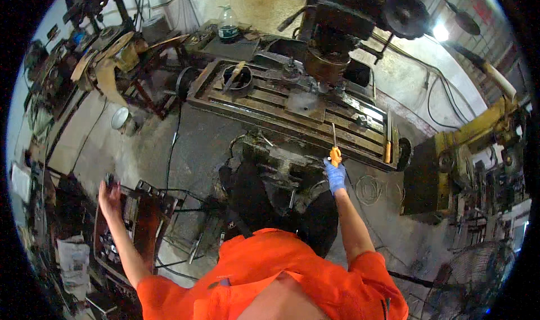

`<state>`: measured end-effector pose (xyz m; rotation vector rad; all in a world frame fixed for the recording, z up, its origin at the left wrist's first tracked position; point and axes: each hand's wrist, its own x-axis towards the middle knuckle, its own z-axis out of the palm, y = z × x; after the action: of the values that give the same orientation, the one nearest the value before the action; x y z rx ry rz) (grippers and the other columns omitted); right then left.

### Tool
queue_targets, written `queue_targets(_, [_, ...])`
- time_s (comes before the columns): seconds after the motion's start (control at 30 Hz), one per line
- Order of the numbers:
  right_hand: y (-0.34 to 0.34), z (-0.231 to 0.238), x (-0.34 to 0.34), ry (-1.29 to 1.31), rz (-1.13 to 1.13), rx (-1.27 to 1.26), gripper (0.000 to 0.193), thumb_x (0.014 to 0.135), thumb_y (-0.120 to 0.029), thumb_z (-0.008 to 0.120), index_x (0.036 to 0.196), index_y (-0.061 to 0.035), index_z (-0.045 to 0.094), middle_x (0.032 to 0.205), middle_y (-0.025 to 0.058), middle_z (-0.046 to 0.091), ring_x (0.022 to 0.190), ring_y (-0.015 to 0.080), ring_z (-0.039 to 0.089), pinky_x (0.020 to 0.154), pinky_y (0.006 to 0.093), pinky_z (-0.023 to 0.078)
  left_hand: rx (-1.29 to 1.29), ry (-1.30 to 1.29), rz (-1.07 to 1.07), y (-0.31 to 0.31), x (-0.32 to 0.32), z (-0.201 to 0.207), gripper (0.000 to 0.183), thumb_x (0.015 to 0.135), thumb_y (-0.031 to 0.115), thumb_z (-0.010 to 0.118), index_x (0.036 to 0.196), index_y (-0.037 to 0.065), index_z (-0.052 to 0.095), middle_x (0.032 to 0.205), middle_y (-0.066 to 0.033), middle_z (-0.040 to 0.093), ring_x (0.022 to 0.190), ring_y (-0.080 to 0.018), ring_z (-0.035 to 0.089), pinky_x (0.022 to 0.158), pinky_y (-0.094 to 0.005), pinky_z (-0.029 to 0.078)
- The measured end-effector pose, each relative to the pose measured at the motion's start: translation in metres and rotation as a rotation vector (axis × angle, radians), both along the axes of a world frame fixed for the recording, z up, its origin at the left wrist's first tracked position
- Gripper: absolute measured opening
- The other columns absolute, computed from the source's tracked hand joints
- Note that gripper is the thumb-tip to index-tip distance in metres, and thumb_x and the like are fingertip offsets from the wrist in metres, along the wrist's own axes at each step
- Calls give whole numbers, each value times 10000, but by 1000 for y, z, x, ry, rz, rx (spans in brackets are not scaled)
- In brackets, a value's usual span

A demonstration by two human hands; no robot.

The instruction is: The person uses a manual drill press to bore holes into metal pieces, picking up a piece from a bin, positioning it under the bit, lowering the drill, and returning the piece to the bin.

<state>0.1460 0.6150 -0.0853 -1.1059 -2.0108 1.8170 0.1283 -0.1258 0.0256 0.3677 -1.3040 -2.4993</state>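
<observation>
My right hand point(335, 177), in a blue glove, is closed round the orange handle of a thin-shafted tool point(333, 134). The shaft points away from me over the front edge of the slotted machine table point(264, 107); whether it is a file or a screwdriver cannot be told. My bare left hand point(111, 197) is raised off to the left, above a brown tray point(147, 221) of small metal parts. A small dark piece point(108, 178) shows between its thumb and fingers, too small to name. A second orange-handled tool, seemingly a file point(388, 150), lies at the table's right end.
The milling machine's head point(327, 61) hangs over the table. A round dark pan point(238, 83) with a brush-like tool sits at the table's left. Beyond stands a clear bottle point(227, 27). A white bucket point(120, 118) is on the floor; a yellow machine point(430, 179) stands right.
</observation>
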Motion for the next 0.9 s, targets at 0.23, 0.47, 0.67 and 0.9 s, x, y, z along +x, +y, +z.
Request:
queue_targets(0.23, [6,143,30,266,-76,281,328,739,-253,693,936,-23,566,679,9,552,593,110,494,565,266,438,199,3,9,116,-86,-2,271,814,157,609,1054,53,539,947,-60,588,794,-170,574,683,-276,497])
queue_targets(0.47, [-11,217,2,-432,590,1156,507,726,-504,547,892,-30,614,825,185,629,819,338,602,740,418,461,80,-68,-389,273,-135,17,183,828,199,580,960,78,543,845,-28,556,721,-150,533,527,-278,406])
queue_targets(0.67, [-35,225,-82,-631,632,1149,455,713,-443,513,898,-51,651,927,172,633,889,306,608,776,384,470,34,-74,-567,330,-116,51,218,791,148,583,969,36,523,834,-58,544,620,-179,537,506,-305,413])
queue_targets(0.9, [-35,214,-55,-540,726,1093,503,711,-507,549,798,-24,655,821,210,631,795,348,615,705,412,479,59,7,-674,330,-103,62,177,754,57,500,922,1,508,765,-90,528,593,-185,533,521,-308,433])
